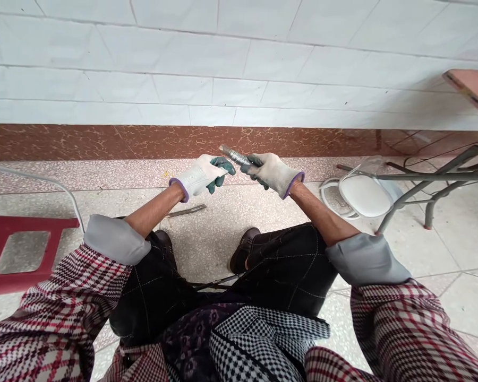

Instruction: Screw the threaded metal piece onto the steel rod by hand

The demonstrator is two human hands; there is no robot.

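We sit with both hands raised over our knees, each in a white knit glove with dark green coated fingers and a purple cuff. Our right hand (271, 171) is closed around a short grey metal rod (234, 155), ribbed or threaded along its length; the rod slants up and to the left out of the fist, its free end in the air in front of the brown wall band. Our left hand (203, 174) is just beside that end, fingers curled loosely, holding nothing we can make out; whether a fingertip touches the rod we cannot tell.

Below the left wrist a flat grey metal strip (186, 211) lies on the speckled stone floor (207, 239), well apart from the hands. A thin dark bar (215, 284) lies on the floor between our legs, partly hidden by the dark trousers. A brown shoe (242, 249) shows beside the right knee.

To the left stands a red plastic stool (0, 233) with a square hole in its seat, and a thin grey tube (43, 183) curves above it. To the right a white round fan (362, 193) lies on the floor, with grey metal table legs (422, 191) crossing in front of it. Behind everything runs a wall (239, 63) of glossy white tiles above a marbled brown skirting
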